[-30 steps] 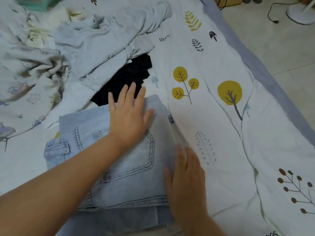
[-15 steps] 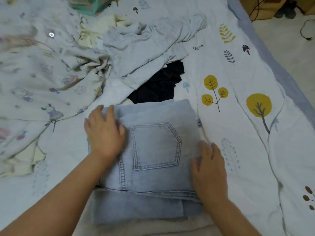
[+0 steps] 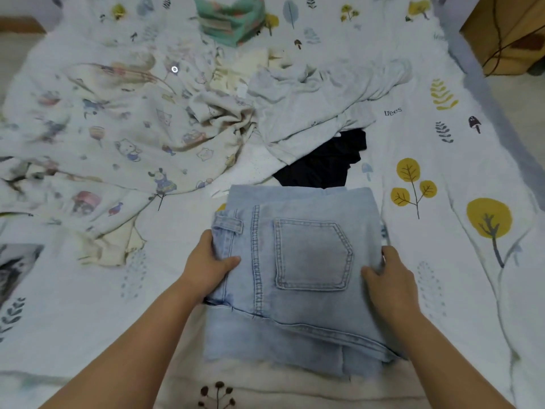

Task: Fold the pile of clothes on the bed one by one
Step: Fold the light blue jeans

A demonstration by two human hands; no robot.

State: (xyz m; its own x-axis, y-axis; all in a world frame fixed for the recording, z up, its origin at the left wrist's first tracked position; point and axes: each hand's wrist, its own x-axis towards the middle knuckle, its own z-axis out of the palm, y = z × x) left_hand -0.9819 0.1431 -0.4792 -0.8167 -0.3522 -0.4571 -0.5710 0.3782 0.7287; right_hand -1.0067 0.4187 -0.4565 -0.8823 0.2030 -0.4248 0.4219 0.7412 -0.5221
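Light blue folded jeans (image 3: 298, 261) lie on the bed in front of me, back pocket facing up. My left hand (image 3: 208, 265) grips their left edge near the belt loop, thumb on top and fingers under the denim. My right hand (image 3: 389, 278) holds the right edge the same way, thumb on the fabric. Behind the jeans lie a black garment (image 3: 321, 165), a pale grey top (image 3: 318, 98) and a crumpled cartoon-print cloth (image 3: 118, 134).
The bed sheet (image 3: 442, 231) has yellow tree prints and spreads wide to the right. A folded green item (image 3: 233, 22) sits at the far edge. A brown box with cables (image 3: 507, 33) stands beyond the bed's right corner.
Both hands went from lying flat on the jeans to gripping their left and right edges. The view has shifted so more of the bed's left side shows.
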